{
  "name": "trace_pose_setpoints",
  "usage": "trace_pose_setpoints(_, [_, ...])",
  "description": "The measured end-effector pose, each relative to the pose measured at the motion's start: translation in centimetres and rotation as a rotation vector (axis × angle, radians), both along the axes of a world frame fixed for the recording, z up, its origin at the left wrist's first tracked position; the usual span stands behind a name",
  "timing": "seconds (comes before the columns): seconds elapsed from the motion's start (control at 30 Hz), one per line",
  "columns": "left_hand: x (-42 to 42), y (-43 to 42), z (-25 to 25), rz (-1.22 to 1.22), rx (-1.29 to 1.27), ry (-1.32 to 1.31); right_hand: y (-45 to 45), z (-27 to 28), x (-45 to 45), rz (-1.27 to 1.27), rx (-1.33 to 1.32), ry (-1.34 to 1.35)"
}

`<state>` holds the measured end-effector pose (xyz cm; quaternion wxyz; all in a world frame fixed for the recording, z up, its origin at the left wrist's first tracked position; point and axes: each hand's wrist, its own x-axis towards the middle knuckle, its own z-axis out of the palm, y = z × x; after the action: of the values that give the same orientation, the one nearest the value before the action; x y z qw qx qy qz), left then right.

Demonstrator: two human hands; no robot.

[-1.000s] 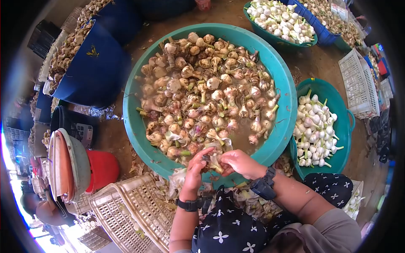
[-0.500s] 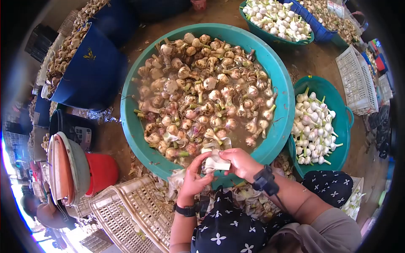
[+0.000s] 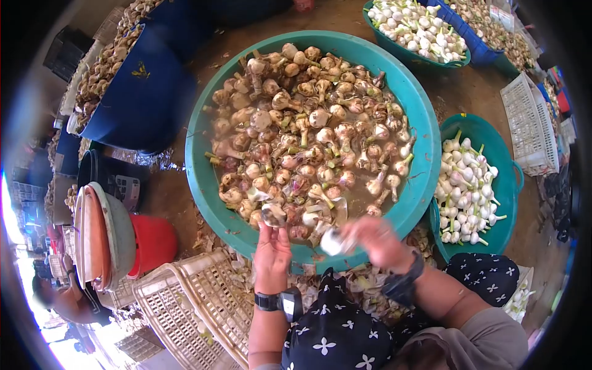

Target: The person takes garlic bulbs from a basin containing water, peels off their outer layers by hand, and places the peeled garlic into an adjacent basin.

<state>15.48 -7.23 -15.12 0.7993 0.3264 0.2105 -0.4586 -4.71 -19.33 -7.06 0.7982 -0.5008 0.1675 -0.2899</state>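
Note:
A wide green tub (image 3: 425, 166) holds many soiled garlic bulbs in brown water. At its near edge, the fingertips of my left hand (image 3: 272, 253) close round a garlic bulb (image 3: 273, 214) that is partly dark and partly pale. My right hand (image 3: 377, 245), blurred by motion, grips a white peeled garlic bulb (image 3: 335, 242) over the tub's near rim. The two hands are apart. Loose pale skins float in the water by the left fingers.
On the right stands a green basket (image 3: 515, 191) of clean white garlic; another green basket (image 3: 370, 24) is at the back. A blue tub (image 3: 132, 98), a red bucket (image 3: 154, 243) and a plastic crate (image 3: 185, 308) are on the left. Peelings (image 3: 370, 280) litter the floor.
My hands have parted; both were on one white bulb. The right hand has moved right with it, and the left has reached to another bulb. The view has shifted slightly.

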Motion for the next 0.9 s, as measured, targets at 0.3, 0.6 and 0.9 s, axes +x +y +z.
trace_pose_setpoints(0.3, [-3.9,-0.9,8.0,-0.104,0.527,-1.645,-1.3,3.9,4.0,-0.013,-0.583,0.657])
trace_pose_setpoints(0.6, [-6.2,-1.4,7.5,-0.050,0.430,-1.776,1.0,-2.1,6.4,-0.174,-0.238,0.456])
trace_pose_setpoints(0.9, [-5.6,-1.1,6.0,-0.042,0.510,-1.397,0.3,-1.8,5.0,-0.149,0.047,0.472])
